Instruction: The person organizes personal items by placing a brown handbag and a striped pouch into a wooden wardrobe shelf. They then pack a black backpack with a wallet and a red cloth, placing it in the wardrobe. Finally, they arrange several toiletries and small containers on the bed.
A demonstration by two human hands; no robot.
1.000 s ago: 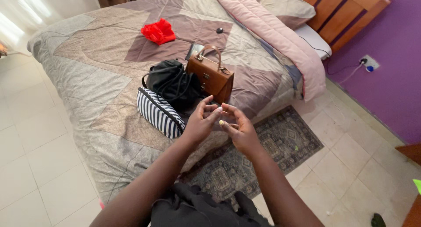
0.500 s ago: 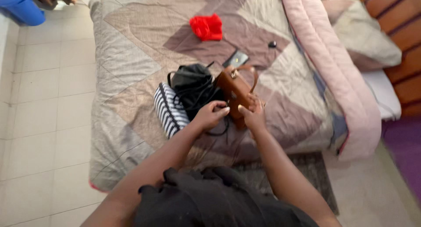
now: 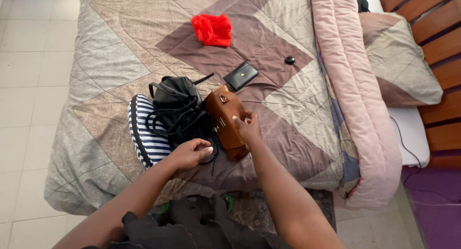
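Note:
A brown boxy handbag lies on the patchwork quilt of a bed. My right hand grips its right side, with the fingers over the top where the handle is hidden. My left hand sits curled against the lower edge of a black bag with long straps, just left of the brown handbag. Whether it grips a strap is unclear. A navy and white striped pouch leans against the black bag's left side.
Beyond the bags lie a black wallet, a red cloth and a small black round object. A pink blanket, a pillow and a wooden headboard are on the right. White tiles lie left.
Both hands went from held together in the air down to the bags. The right hand took hold of the brown handbag and laid it over. My view shifted to look straight down.

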